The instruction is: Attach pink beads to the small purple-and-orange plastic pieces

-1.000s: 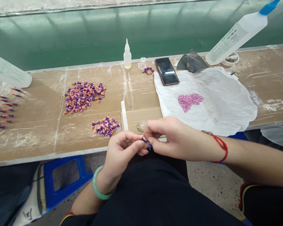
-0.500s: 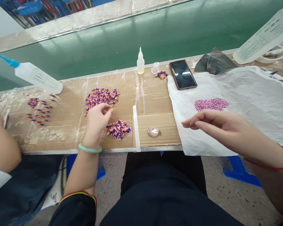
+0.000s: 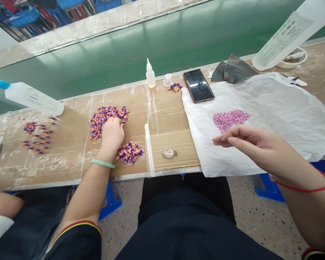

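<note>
Clock centre: clear disc [image 3: 168, 153] on the near edge of the table
Large pile's axis: from about 8 to 2 o'clock, its purple-and-orange pieces [image 3: 99, 121] pointing every which way
Large pile's place: 10 o'clock, on the cardboard [image 3: 73, 155]
Pieces' look: small, purple with orange and pink parts
Left hand [image 3: 113, 133]: on the large pile, fingers curled down, tips hidden; cannot tell if they pinch a piece
Right hand [image 3: 256, 142]: thumb and fingers apart, just beside the pink pieces [image 3: 229, 120]
Surface: scuffed brown cardboard; white sheet [image 3: 281, 104], 2 o'clock
Room: green panel [image 3: 97, 72], 12; speckled floor [image 3: 121, 224], 7
</note>
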The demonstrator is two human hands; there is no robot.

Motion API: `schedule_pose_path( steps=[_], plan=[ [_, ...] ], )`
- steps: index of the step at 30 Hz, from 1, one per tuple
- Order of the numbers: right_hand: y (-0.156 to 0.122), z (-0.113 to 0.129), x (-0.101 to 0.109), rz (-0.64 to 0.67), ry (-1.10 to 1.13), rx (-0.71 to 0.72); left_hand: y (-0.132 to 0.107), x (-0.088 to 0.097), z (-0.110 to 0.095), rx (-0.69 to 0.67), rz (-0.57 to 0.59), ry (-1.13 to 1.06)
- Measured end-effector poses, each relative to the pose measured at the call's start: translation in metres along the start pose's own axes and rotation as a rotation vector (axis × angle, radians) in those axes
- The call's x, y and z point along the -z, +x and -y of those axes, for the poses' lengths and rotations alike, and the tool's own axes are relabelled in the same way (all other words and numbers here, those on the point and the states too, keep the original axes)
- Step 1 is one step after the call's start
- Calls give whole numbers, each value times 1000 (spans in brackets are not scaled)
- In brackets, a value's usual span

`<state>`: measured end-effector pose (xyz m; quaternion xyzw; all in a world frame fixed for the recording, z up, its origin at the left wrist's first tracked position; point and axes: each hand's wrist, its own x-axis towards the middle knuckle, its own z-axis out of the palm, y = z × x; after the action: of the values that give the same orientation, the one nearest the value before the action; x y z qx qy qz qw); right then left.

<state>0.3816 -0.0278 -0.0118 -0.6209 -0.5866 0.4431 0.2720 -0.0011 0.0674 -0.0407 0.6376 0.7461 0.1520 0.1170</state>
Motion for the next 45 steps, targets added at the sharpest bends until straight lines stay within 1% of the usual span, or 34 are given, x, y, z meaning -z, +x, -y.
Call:
schedule_pose_path(
  steps=[2,4,7,8,9,11,15,17,20,22,24,26,29,32,36,39,42,45],
  plan=[
    [-1,-1,1,-23,11,-11,-2,8,-1,51,12,-180],
    [-2,-2,2,-33,14,-30,-6,17,-4,123,87,-447],
    [-2,-3,1,-76,29,-31,-14,26,-10,276,254,-1038],
    [-2,-4,0,-94,36,-26,-17,27,-13,318,297,-1196],
    [-2,-4,0,-107,42,-19,-19,27,-16,338,323,-1288],
    [-3,-6,-2,-110,50,-3,-25,26,-23,331,341,-1360],
    [-5,-12,-2,-100,42,38,-43,22,-36,177,292,-1284],
    [-2,-19,0,-154,-41,77,-57,21,-43,113,298,-1212],
    [9,-39,6,-313,-326,220,-80,21,-53,61,396,-1096],
    [17,-54,11,-381,-480,306,-95,20,-59,6,481,-1027],
    [23,-67,14,-389,-546,339,-107,17,-64,-51,578,-983],
    [27,-75,14,-357,-565,361,-116,12,-69,-87,685,-962],
    [30,-76,10,-308,-576,386,-124,5,-75,-94,793,-942],
    [31,-73,5,-309,-580,380,-128,1,-77,-76,831,-925],
    [34,-72,0,-339,-586,362,-132,-3,-77,-68,841,-913],
    [36,-72,-2,-332,-612,364,-135,-4,-78,-71,851,-904],
    [39,-73,-5,-320,-681,382,-137,-6,-80,-71,879,-909],
    [39,-75,-9,-308,-758,408,-140,-10,-84,-84,861,-919]
  ],
)
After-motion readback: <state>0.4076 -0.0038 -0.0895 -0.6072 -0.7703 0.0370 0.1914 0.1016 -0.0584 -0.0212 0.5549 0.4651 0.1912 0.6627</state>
